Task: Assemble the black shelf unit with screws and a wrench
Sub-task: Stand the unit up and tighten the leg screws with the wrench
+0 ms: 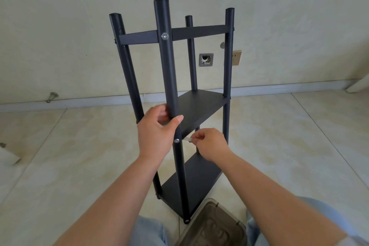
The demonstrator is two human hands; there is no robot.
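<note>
The black shelf unit [199, 106] stands upright on the tiled floor in front of me, with round posts and flat shelves. My left hand [157, 132] grips the nearest post just above the middle shelf. My right hand [209, 144] pinches a small silver wrench [188, 139] beside that post, its tip pointing toward a silver screw [176, 141] in the post at the middle shelf. Another silver screw [164, 36] sits in the same post at the top shelf, and a third [187, 221] at the bottom.
A grey plastic tray [215, 225] lies on the floor by my knees, right next to the unit's base. The wall behind has an open wall box [206, 60] and a socket [236, 57]. A door stopper [52, 97] sticks out at the left skirting.
</note>
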